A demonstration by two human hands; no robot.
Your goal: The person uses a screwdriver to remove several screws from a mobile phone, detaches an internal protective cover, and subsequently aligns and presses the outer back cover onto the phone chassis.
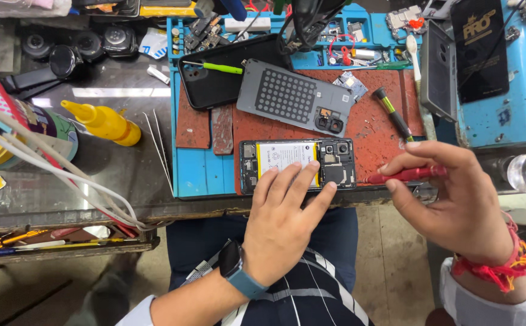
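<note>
Work surface: a dark glass-topped table (118, 175) with a worn front edge, carrying a blue repair mat (199, 175) with a scuffed red-brown centre panel (371, 130). An opened phone (297, 165), back removed, battery and circuit board exposed, lies at the front edge of the mat, close to the table's front edge.

The left hand (281, 220) rests flat on the opened phone, fingers (304, 178) spread narrowly over the battery, gripping nothing. The right hand (456, 202) has its fingers closed around a red-handled screwdriver (405, 175), tip pointing at the phone's right end.

Behind the phone lie a grey back cover (293, 96), a black phone case (215, 81) and a green-handled screwdriver (394, 113). A yellow squeeze bottle (103, 122) lies toward the left edge, beside white cables (52, 172). The floor (389, 265) below is tiled and dusty.
</note>
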